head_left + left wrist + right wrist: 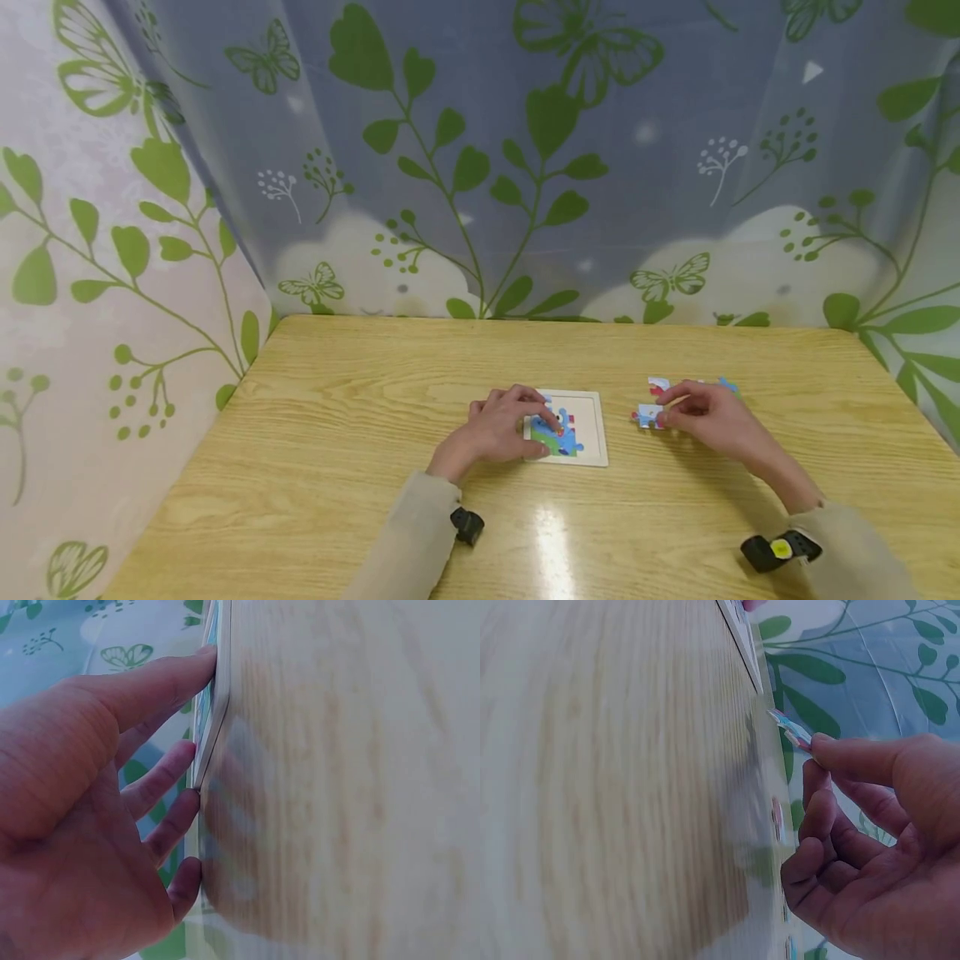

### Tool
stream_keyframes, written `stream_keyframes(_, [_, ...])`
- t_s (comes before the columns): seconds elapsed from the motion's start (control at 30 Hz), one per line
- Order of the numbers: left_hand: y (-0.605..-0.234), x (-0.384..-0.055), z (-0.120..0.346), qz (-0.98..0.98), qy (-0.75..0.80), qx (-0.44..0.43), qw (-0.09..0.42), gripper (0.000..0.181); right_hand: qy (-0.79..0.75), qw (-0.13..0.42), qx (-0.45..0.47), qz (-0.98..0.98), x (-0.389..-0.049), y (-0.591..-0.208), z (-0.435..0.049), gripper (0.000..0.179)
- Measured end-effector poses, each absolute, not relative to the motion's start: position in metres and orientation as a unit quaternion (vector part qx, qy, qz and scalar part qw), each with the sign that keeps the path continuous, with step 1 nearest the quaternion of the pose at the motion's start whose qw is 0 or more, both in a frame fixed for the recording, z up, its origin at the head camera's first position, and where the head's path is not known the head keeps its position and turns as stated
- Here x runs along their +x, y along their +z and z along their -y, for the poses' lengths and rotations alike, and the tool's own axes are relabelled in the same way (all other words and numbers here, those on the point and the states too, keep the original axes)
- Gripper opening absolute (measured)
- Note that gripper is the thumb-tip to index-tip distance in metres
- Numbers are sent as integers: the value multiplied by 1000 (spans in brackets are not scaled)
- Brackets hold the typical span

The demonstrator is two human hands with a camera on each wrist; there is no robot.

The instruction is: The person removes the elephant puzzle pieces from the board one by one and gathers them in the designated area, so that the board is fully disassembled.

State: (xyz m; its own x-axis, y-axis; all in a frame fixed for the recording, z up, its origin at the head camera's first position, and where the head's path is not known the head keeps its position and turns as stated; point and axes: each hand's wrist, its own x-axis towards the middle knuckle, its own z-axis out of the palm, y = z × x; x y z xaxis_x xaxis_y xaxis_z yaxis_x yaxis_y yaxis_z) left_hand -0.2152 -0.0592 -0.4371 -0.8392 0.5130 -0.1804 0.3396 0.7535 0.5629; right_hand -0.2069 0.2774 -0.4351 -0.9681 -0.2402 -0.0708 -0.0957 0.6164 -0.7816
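A jigsaw puzzle piece [647,416], white with blue and red, is pinched between thumb and fingertips of my right hand [708,421]; in the right wrist view the piece [791,731] is lifted off the table. My left hand [498,425] rests with spread fingers on the left side of the puzzle board [592,429], a pale framed tray. Joined pieces [567,437] showing a blue figure on green fill its left part, partly hidden under the fingers. Bare backing shows on its right.
Several loose puzzle pieces lie beyond my right hand, among them a white and red piece [658,384] and a blue piece [727,385]. The wooden table [360,367] ends at a patterned curtain [480,167]. Black straps with small devices [780,550] sit on both wrists.
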Motion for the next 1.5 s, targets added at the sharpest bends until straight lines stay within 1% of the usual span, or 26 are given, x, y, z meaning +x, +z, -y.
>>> stream_keyframes(0.2, [-435,-214,60,-924,257,231,167,22,-413,67,-95,-903,-205,-438,-287,23])
stream_keyframes(0.5, [-434,-216,59,-922,259,236,163,21,-402,65,-92,-909,-201,-438,-296,23])
stream_keyframes(0.93, [-437,-217,60,-922,263,237,159,20,-357,48,-100,-928,-206,-446,-297,21])
stream_keyframes(1.5, [-436,-216,61,-919,269,238,163,18,-358,49,-90,-928,-205,-444,-295,21])
